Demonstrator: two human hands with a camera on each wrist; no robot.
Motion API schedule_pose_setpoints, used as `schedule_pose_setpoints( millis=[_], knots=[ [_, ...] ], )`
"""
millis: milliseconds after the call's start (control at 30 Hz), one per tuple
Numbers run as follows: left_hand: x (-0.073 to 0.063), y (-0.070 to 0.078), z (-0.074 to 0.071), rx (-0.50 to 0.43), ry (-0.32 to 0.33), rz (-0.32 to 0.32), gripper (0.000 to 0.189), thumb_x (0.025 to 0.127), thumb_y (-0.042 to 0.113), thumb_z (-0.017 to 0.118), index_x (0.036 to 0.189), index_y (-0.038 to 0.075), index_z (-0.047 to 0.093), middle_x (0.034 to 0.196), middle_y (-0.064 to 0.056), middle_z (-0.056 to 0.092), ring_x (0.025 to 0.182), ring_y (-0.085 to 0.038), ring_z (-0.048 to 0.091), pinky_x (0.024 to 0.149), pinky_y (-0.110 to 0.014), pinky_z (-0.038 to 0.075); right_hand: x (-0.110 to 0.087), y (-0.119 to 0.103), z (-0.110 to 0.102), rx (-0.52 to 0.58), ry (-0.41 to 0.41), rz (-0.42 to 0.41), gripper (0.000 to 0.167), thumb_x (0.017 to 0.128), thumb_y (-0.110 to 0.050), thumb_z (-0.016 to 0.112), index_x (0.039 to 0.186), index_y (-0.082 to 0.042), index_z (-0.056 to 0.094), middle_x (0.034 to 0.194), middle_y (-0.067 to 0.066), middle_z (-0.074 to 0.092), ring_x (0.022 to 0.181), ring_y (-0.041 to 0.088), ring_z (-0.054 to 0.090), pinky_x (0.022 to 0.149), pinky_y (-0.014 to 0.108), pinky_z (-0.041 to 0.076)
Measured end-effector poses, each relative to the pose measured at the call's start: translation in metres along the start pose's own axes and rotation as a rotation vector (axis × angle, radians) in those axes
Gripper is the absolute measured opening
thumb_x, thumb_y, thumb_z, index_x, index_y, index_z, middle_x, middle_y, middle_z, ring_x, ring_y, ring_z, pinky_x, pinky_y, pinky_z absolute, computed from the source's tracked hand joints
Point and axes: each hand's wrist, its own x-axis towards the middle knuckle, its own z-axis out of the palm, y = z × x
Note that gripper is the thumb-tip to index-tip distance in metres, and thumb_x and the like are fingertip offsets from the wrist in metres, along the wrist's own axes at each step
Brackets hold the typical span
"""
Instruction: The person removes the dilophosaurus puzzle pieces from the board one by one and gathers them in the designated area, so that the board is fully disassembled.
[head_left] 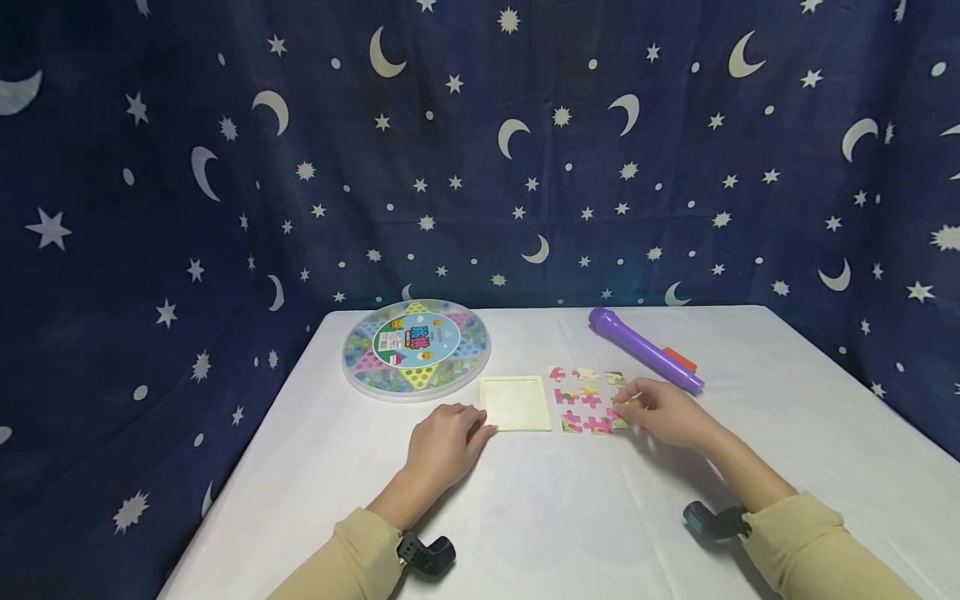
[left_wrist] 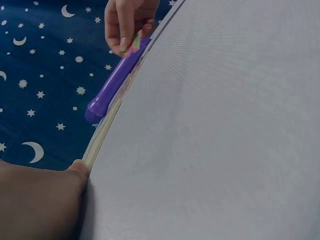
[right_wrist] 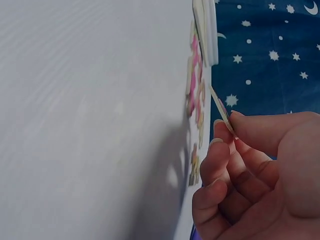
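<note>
A square cream puzzle tray (head_left: pixel 516 403) lies on the white table, with no pieces in it. My left hand (head_left: pixel 446 444) rests at its lower left corner, where the thumb (left_wrist: pixel 79 166) touches the edge. To the tray's right, several pink, yellow and green puzzle pieces (head_left: pixel 590 401) lie spread in loose rows. Above the right side of these pieces, my right hand (head_left: pixel 666 412) pinches one thin puzzle piece (right_wrist: pixel 222 111) between thumb and fingers. In the right wrist view that piece is seen edge-on, raised off the table; its printed face is mostly hidden.
A round game box (head_left: pixel 417 346) with a clear rim stands at the back left, close behind the tray. Behind the pieces, a purple tube (head_left: pixel 645 350) lies slantwise with an orange part (head_left: pixel 679 359) beside it. A starry dark blue curtain (head_left: pixel 465 150) hangs past the table.
</note>
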Motion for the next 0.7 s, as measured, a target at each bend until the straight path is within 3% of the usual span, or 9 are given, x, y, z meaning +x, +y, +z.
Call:
schedule_pose_setpoints(
  millis=[233, 567, 700],
  knots=[
    [-0.001, -0.003, -0.001, -0.005, -0.005, -0.009, 0.019, 0.093, 0.036, 0.076, 0.094, 0.017, 0.077, 0.086, 0.003, 0.072, 0.082, -0.021, 0.069, 0.059, -0.040, 0.054, -0.003, 0.012, -0.002, -0.008, -0.004, 0.064, 0.027, 0.099, -0.028, 0.069, 0.116, -0.007, 0.065, 0.077, 0.006, 0.060, 0.062, 0.022, 0.056, 0.054, 0.036, 0.047],
    [-0.003, -0.005, 0.000, -0.007, -0.002, -0.005, 0.020, 0.093, 0.036, 0.077, 0.096, 0.016, 0.078, 0.087, 0.002, 0.072, 0.083, -0.021, 0.069, 0.060, -0.040, 0.054, -0.006, 0.017, 0.000, -0.123, 0.062, 0.052, 0.018, 0.095, -0.024, 0.073, 0.098, -0.008, 0.065, 0.082, 0.004, 0.060, 0.062, 0.017, 0.058, 0.055, 0.033, 0.047],
    [-0.003, -0.006, 0.000, -0.003, 0.001, 0.002, 0.019, 0.092, 0.036, 0.077, 0.095, 0.017, 0.077, 0.084, 0.004, 0.070, 0.080, -0.019, 0.068, 0.058, -0.037, 0.052, -0.007, 0.012, 0.002, -0.150, 0.064, 0.082, 0.019, 0.095, -0.023, 0.073, 0.098, -0.007, 0.065, 0.082, 0.004, 0.060, 0.066, 0.019, 0.056, 0.058, 0.034, 0.048]
  ],
)
